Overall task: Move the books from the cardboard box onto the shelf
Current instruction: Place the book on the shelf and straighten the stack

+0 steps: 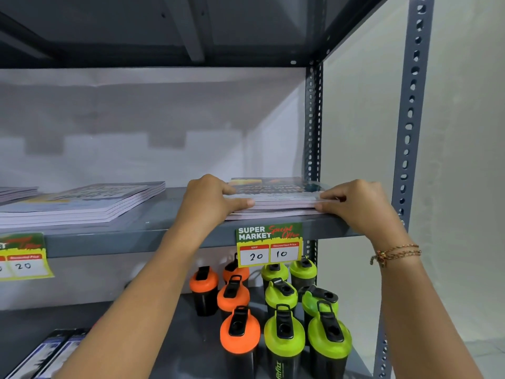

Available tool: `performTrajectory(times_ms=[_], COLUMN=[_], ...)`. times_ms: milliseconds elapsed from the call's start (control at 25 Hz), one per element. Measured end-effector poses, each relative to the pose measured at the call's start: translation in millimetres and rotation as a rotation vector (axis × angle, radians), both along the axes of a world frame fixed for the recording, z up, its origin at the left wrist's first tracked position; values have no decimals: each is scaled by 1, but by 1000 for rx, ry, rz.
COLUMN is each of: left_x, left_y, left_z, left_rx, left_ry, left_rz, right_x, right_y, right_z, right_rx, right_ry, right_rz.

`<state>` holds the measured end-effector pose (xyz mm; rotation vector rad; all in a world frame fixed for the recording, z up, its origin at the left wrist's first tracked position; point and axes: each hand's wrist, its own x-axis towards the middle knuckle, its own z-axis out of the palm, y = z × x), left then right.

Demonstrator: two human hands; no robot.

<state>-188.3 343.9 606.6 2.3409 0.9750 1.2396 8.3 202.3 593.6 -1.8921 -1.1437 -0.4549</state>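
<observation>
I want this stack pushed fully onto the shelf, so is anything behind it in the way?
Nothing visible is. The stack of books lies near the front edge of the shelf, held by the left hand and right hand. The shelf behind it looks bare up to the wall; the other stack lies apart, leftward.

Orange-lidded bottles [233, 296] beside green-lidded bottles [284, 328]; price tag [269, 244] above.

Even, soft light fills my view, brighter on the wall [464, 132] at right. The underside of the upper shelf [164, 28] at the top is dim. Blocky shadows fall on the back panel [123, 132]. Edges bend, and the left side blurs.
</observation>
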Motion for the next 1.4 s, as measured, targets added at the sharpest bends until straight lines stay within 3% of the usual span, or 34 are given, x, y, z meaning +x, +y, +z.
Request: performTrajectory(times_ms=[520,1080,1400], left_x=[16,20,18], left_y=[-9,-11,-9], left_z=[-6,0,0], left_rx=[53,61,77], left_ry=[-30,64,74], left_rz=[27,71,80], right_x=[29,37,28], right_y=[3,4,10], right_z=[2,6,5], right_rx=[-39,-39,-17], right_ry=[49,190,133], right_rz=[-29,0,-29])
